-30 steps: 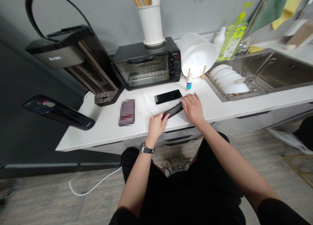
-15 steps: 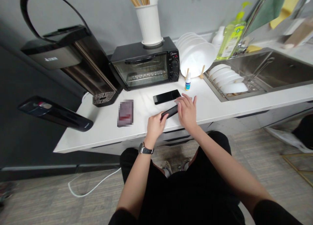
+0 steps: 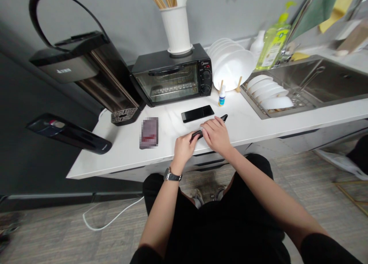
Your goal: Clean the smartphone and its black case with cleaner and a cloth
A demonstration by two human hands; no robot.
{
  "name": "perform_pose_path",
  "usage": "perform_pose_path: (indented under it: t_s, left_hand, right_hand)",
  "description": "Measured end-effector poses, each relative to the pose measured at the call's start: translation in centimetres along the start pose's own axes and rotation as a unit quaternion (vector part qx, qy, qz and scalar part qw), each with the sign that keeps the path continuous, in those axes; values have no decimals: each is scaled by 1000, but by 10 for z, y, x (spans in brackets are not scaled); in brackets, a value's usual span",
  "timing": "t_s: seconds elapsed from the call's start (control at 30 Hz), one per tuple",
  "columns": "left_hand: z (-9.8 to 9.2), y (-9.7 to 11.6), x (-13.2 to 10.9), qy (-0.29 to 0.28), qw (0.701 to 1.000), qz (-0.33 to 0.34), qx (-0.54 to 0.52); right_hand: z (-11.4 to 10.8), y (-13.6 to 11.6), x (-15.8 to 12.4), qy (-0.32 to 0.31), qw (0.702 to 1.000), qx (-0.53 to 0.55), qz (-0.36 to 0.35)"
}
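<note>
A long, thin black object (image 3: 224, 118), perhaps a phone case or phone on edge, lies slantwise on the white counter (image 3: 120, 149). My left hand (image 3: 183, 146) pinches its near left end. My right hand (image 3: 215, 133) lies over its middle with fingers curled on it, and only the far right tip and a bit near my left thumb show. A black phone (image 3: 197, 113) lies flat just behind, screen dark. A small white dropper bottle (image 3: 222, 95) with a blue label stands behind that.
A blurred dark card or booklet (image 3: 149, 132) lies to the left. Behind stand a black toaster oven (image 3: 172, 78), a dark appliance (image 3: 94, 76), white plates in a rack (image 3: 232, 66), and a sink (image 3: 316, 84) with dishes to the right. The counter edge is right in front of me.
My right hand has slid leftward along the black object toward my left hand, uncovering its far right tip. The left hand has kept its hold.
</note>
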State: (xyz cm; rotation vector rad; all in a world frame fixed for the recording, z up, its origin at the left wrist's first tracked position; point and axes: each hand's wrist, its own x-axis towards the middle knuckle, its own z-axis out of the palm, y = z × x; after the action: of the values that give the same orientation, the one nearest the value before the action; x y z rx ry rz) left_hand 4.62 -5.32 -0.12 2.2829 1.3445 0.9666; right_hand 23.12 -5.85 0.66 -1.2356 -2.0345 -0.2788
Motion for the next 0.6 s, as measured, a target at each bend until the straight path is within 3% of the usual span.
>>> perform_pose_path:
  t_s: [0.2, 0.33, 0.47, 0.6]
  left_hand:
    - [3, -3, 0, 8, 1000, -13, 11]
    - [4, -5, 0, 19, 999, -8, 25]
    - [4, -4, 0, 20, 999, -2, 27]
    - [3, -3, 0, 23, 1000, -7, 12]
  right_hand:
    - [-10, 33, 3, 28, 996, -4, 85]
    - [-8, 50, 3, 53, 983, 84, 153]
    - [1, 45, 4, 96, 948, 171, 249]
    - [4, 24, 7, 117, 957, 74, 255]
